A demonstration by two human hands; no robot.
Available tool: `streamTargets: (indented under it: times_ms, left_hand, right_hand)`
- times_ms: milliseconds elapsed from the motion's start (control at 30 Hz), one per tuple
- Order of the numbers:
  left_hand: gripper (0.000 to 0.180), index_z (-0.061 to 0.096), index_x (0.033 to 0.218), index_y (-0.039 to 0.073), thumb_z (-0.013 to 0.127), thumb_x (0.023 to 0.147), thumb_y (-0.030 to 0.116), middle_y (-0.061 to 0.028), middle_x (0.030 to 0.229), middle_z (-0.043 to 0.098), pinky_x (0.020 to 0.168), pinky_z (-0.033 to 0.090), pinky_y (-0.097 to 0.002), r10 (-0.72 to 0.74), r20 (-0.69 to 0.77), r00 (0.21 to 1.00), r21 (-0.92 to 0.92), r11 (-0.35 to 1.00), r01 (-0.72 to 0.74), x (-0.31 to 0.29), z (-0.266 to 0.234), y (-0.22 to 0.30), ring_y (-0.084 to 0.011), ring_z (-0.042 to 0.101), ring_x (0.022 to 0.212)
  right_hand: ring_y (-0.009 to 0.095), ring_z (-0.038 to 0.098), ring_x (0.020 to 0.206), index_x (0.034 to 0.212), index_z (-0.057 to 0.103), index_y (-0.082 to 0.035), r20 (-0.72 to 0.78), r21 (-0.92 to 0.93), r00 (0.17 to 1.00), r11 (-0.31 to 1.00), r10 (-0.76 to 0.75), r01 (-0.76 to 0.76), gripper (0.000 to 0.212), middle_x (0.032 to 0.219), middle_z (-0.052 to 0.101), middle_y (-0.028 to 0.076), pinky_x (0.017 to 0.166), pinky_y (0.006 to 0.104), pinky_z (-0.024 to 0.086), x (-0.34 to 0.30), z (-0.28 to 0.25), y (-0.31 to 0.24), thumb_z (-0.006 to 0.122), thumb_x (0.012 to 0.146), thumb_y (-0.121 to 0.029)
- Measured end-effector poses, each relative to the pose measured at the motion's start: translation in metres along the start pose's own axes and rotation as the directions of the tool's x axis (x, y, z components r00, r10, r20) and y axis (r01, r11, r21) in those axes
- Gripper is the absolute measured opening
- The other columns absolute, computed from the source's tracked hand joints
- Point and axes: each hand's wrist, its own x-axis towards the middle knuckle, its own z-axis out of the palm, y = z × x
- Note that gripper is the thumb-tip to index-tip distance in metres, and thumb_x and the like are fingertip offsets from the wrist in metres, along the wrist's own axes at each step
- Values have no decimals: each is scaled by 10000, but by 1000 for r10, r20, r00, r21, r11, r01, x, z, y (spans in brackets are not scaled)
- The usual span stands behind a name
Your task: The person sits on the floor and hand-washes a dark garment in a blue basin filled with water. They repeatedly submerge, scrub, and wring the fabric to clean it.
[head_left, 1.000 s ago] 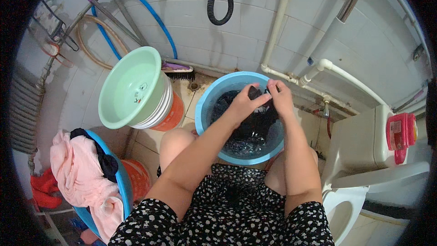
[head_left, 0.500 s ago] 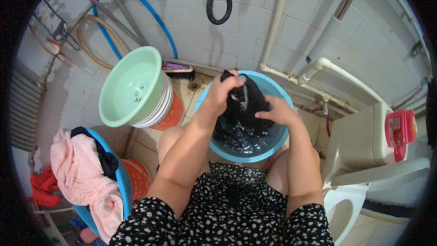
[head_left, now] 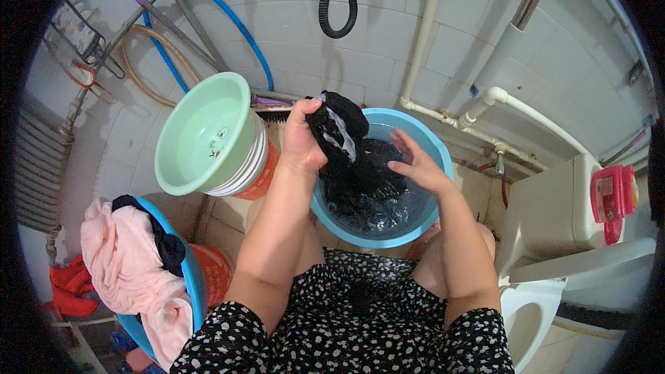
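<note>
My left hand (head_left: pixel 305 137) grips a wet black cloth garment (head_left: pixel 338 128) and lifts part of it at the left rim of a blue basin (head_left: pixel 439 144). White suds streak the raised fold. The rest of the garment hangs down into dark water (head_left: pixel 388 197) in the basin. Over the right side of the basin is my right hand (head_left: pixel 420 165), its fingers apart, with nothing in it. The exact kind of garment cannot be made out.
A green basin (head_left: pixel 173 131) sits on a stacked bucket (head_left: pixel 262 173) at the left. Nearer stands a blue tub (head_left: pixel 196 280) holding pink cloth (head_left: pixel 121 256). A toilet (head_left: pixel 547 235) is at the right. Pipes (head_left: pixel 420 48) run along the tiled wall, near a brush (head_left: pixel 273 114).
My left hand has moved left and slightly down, pulling the black garment toward the basin's left rim. The right hand has come off the garment and its fingers have spread.
</note>
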Motion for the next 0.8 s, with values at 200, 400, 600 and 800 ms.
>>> streamTargets:
  times_ms: [200,400,600,800]
  left_hand:
    - [348,639,911,-27,548,756,271,-164,911,667,805,503,-414,-48,71,996,-40,998,51,-1,1,-6,-302,640,837]
    - [302,649,869,1,559,749,263,-144,882,673,796,507,-421,28,-69,997,-29,999,-30,-1,1,7,-303,640,812]
    - [224,635,789,54,569,746,264,-110,841,661,794,491,-434,132,-369,920,-4,990,-143,4,-1,22,-303,617,794]
    - [232,632,827,55,587,751,270,-112,870,657,814,475,-463,68,-315,947,-35,996,-84,2,4,17,-313,608,823]
  right_hand:
    - [190,435,1164,1408,293,-152,-11,60,995,993,-101,102,725,1348,420,96,963,312,352,16,26,8,665,786,-127]
    - [135,526,939,1153,551,-53,-18,119,984,978,177,-174,384,1035,599,36,860,290,403,6,10,-24,667,806,-168]
    - [125,541,851,1019,625,-37,-418,259,905,965,81,34,300,915,619,24,794,268,425,1,-6,-24,653,843,-278]
    - [97,522,841,1009,605,-60,-551,341,833,895,-60,289,238,926,593,-16,772,244,417,0,-10,-38,634,854,-238]
